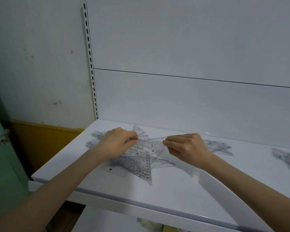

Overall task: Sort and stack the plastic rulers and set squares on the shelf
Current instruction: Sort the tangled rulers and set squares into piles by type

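Sorting seems hardly begun: left hand [119, 143] and right hand [187, 148] each pinch one clear ruler [151, 143] over the tangled pile [137, 164] at shelf [174, 191] centre, with unsorted heaps [219, 146] at 9 and 3 o'clock.

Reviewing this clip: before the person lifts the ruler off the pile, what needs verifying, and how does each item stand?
1. Grip of the left hand on the clear plastic ruler: ok, curled round one end.
2. Grip of the right hand on the other end: ok, pinched.
3. Ruler free of the central pile of clear rulers and set squares: cannot tell, it overlaps them.
4. Bare space on the white shelf: ok, near the front.
5. Sorting of the group of clear pieces beyond the right hand: cannot tell, blurred.
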A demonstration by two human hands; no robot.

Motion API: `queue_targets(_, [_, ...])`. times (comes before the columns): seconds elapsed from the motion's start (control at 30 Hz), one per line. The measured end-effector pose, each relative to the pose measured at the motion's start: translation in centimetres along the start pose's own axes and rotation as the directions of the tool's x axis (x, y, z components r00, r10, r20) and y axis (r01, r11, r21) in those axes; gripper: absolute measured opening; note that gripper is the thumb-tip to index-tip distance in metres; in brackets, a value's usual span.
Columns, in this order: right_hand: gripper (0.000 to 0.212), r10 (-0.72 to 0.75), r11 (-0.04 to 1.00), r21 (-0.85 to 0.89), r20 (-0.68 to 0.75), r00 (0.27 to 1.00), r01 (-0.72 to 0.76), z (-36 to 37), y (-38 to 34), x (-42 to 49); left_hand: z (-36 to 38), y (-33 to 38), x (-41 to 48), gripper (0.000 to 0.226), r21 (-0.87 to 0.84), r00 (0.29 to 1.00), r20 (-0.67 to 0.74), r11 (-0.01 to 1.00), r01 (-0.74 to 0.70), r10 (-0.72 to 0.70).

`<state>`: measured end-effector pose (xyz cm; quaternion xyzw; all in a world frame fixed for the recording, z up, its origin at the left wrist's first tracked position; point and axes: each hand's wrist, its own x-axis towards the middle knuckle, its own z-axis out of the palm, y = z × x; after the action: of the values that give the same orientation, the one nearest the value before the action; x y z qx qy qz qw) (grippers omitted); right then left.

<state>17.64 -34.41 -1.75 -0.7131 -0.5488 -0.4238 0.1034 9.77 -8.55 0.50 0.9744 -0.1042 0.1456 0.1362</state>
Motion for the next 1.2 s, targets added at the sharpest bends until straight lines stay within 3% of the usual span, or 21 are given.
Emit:
queue_targets(0.1, [0.009,-0.047,0.999,-0.017,-0.021,0.999,0.046,-0.9,0.1,-0.5,-0.4,0.5,0.4,0.016,-0.108,0.995,-0.097,0.994,-0.013,0.003])
queue_targets(0.23, [0.009,-0.052,0.996,-0.071,0.017,0.998,0.053,-2.4,0.2,-1.9,0.2,2.0,1.7,0.013,-0.261,0.993,-0.121,0.964,-0.043,0.011])
queue_targets(0.53, [0.015,0.256,0.964,-0.129,0.188,0.948,-0.234,-8.5,0.4,-7.8,3.5,8.0,5.5,0.015,-0.392,0.987,-0.019,0.907,-0.153,0.158])
queue_targets(0.77, [0.014,0.531,0.842,-0.289,0.295,0.794,-0.456,-14.1,1.0,-13.2,7.0,13.4,7.8,0.018,-0.445,0.952,0.027,0.857,-0.261,0.304])
queue_targets(0.87, [0.023,0.691,0.723,-0.277,0.266,0.672,-0.633,-15.3,2.0,-14.9,7.9,14.6,8.2,0.024,-0.458,0.950,0.020,0.848,-0.268,0.311])
queue_targets(0.97, [0.035,0.799,0.577,-0.143,0.303,0.520,-0.804,-15.6,3.2,-16.2,8.7,15.0,8.2,0.035,-0.463,0.964,0.083,0.867,-0.186,0.251])
queue_targets(1.07, [0.048,0.789,0.526,0.011,0.365,0.494,-0.850,-15.3,4.5,-16.6,9.2,15.3,8.5,0.037,-0.461,0.971,0.124,0.878,-0.126,0.204])
queue_targets(1.2, [0.053,0.745,0.526,0.060,0.448,0.494,-0.849,-12.3,8.3,-16.2,9.7,15.6,8.4,0.040,-0.522,0.988,0.116,0.852,-0.030,0.105])
